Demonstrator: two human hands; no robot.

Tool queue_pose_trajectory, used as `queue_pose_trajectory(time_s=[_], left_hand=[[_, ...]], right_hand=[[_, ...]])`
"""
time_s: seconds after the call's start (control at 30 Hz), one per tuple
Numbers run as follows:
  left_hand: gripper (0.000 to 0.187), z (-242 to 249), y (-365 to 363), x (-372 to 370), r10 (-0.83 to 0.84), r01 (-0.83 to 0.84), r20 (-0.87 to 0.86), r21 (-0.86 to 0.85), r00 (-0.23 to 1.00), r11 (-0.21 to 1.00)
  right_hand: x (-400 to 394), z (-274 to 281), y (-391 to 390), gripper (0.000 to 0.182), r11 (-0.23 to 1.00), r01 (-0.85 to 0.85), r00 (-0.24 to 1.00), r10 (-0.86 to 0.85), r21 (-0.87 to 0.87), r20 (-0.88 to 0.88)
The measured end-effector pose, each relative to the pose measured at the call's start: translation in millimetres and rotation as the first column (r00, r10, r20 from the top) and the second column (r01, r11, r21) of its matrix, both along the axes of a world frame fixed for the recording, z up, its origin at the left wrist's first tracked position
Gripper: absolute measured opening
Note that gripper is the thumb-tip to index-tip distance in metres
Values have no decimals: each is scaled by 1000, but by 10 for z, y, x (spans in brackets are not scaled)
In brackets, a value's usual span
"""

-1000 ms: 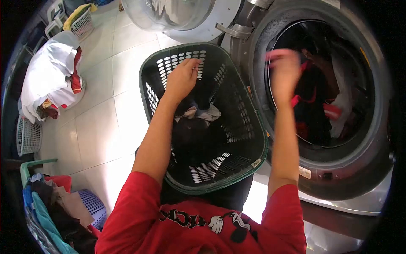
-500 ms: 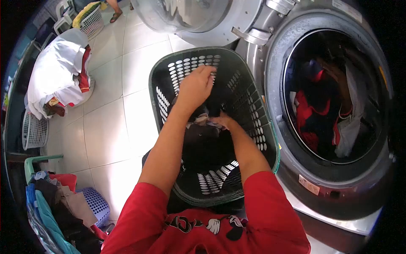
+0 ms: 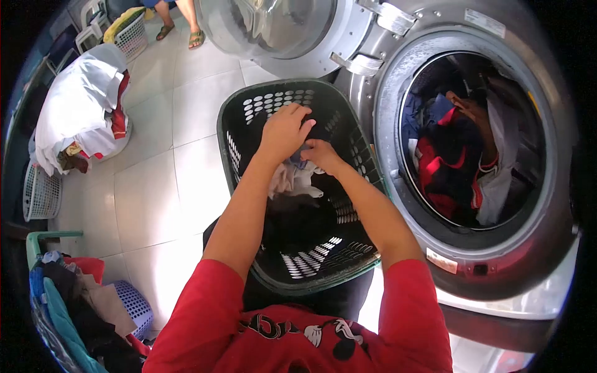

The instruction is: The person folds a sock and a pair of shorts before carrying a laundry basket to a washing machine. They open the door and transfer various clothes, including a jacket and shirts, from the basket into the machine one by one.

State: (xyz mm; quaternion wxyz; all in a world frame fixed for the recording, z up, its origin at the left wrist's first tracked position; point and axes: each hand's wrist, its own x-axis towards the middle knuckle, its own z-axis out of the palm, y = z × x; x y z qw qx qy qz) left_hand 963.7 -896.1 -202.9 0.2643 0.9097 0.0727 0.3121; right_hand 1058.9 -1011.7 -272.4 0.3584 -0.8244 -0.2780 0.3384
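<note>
Both arms reach into a dark green laundry basket with perforated sides. My left hand is over the far part of the basket, its fingers loosely bent and apart, with no cloth visible in it. Close beside it, my right hand has its fingers closed on a small bluish-grey cloth. Below the hands lie light beige and white cloths on top of dark clothes in the basket.
At the right, an open front-loading machine holds mixed clothes; its round door is swung out beyond the basket. White laundry is piled at the left. More clothes lie lower left. Another person's feet show at the top.
My right hand has risen from deep in the basket toward my left hand, bringing up cloth. More light cloth shows. The view has shifted, and both of the other person's feet are now visible.
</note>
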Motion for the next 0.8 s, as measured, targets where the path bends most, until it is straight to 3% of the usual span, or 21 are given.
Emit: queue_pose_trajectory(time_s=[0.07,0.13,0.2,0.27,0.37,0.47,0.53,0.57,0.67,0.73,0.77,0.8], left_hand=[[27,21,5,-20,-11,15,57,-67,998,998],[32,81,2,-63,-36,38,23,-87,999,995],[35,137,-17,-113,-168,145,-28,-377,985,915],[42,108,32,-68,-225,178,-51,-454,973,873],[44,59,84,-27,-320,397,239,-635,917,662],[46,107,70,-33,-318,399,251,-692,914,601],[47,19,75,4,-322,396,241,-682,916,615],[47,24,66,-16,-344,380,186,-637,920,671],[44,35,13,-40,-302,281,65,-585,951,761],[43,10,52,-5,-334,338,83,-409,939,848],[44,80,6,-53,-335,360,140,-471,932,805],[44,65,21,-36,-334,361,142,-468,932,807]], right_hand=[[-52,185,-120,45,987,47,993,-30,156,-110],[-159,704,-299,48,998,24,995,-18,58,-98],[-258,971,-467,52,897,295,902,-148,328,-406],[-444,1412,-632,53,840,425,876,-287,337,-387],[-469,1983,-837,41,691,459,886,-306,558,-349],[-401,2417,-1020,20,451,385,907,-346,806,-239],[-223,2518,-1158,12,342,262,959,-198,902,-203],[-129,2426,-1140,8,258,323,941,-186,910,-281],[8,2006,-1041,6,450,417,906,-279,790,-320],[-252,2204,-873,8,356,566,808,-420,743,-414],[-200,2226,-932,18,411,294,956,-126,863,-266],[-128,2289,-954,17,401,213,974,-14,891,-227]])
